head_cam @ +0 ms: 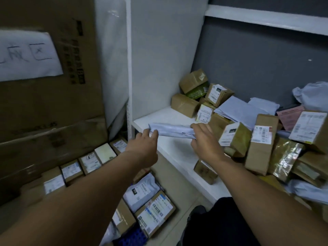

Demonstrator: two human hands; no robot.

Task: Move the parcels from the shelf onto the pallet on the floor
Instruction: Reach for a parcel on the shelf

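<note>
A flat pale-grey mailer bag (173, 130) is held just above the white shelf (170, 150) near its left edge. My left hand (144, 145) grips the bag's left end and my right hand (205, 140) grips its right end. A heap of brown cardboard parcels (260, 144) and grey bags fills the right part of the shelf. Down on the floor at lower left, a blue pallet (132, 239) carries a row of labelled boxes (88, 163) and a white bag (142, 192).
Large cardboard cartons (49, 103) with a handwritten paper sheet stand to the left of the pallet. A white upright post (129, 68) and side panel bound the shelf on the left. Another shelf board (266, 18) runs overhead at upper right. My dark trouser leg (216, 224) is at the bottom.
</note>
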